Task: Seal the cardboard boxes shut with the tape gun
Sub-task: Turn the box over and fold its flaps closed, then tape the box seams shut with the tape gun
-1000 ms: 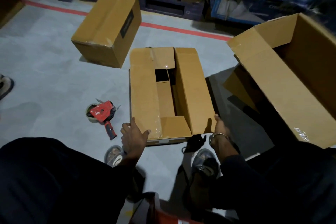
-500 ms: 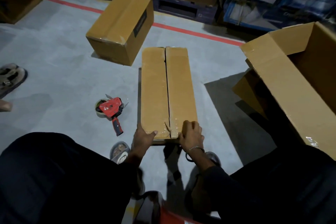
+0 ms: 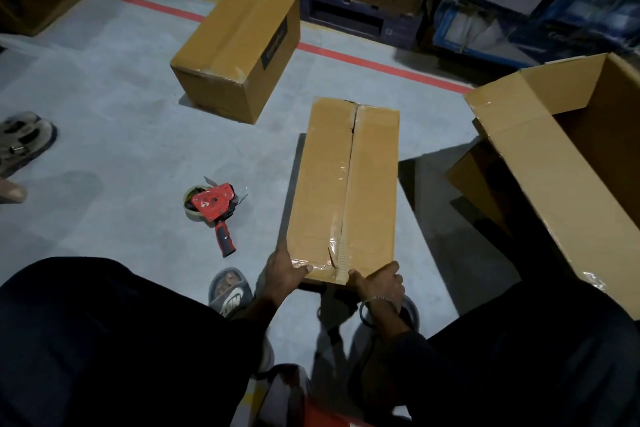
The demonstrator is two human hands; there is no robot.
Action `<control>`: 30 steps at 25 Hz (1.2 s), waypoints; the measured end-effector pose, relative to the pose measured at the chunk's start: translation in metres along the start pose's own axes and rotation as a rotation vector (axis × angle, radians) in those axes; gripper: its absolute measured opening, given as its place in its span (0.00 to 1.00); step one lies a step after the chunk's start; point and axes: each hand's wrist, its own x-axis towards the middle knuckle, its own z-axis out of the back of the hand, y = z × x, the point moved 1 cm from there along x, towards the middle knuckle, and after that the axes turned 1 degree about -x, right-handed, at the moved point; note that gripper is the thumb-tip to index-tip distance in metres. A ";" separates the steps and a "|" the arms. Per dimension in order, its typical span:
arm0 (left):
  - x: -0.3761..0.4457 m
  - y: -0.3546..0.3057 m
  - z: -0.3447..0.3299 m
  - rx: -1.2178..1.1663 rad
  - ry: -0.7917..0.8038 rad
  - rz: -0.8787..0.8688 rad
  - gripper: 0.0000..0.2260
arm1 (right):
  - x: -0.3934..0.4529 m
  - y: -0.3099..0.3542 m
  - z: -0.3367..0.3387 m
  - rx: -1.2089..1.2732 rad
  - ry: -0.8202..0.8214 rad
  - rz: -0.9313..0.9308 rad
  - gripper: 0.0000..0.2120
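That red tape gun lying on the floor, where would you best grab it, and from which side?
By its dark handle, from above. The tape gun lies flat on the floor, handle pointing toward the person, tape roll and cutter at the far end. The left hand is nearer, though both hands now hold the box.

Both arms reach forward and down from dark sleeves. The left hand (image 3: 281, 273) grips the near left corner of the box (image 3: 343, 184), thumb lying on top along the near edge, fingers hidden below. The right hand (image 3: 380, 282) grips the near right corner, fingers curled over the edge. A thin bangle (image 3: 379, 299) circles the right wrist.
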 end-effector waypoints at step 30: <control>0.210 0.155 0.216 0.149 -0.143 -0.139 0.24 | 0.005 0.268 -0.348 -0.290 0.357 0.569 0.29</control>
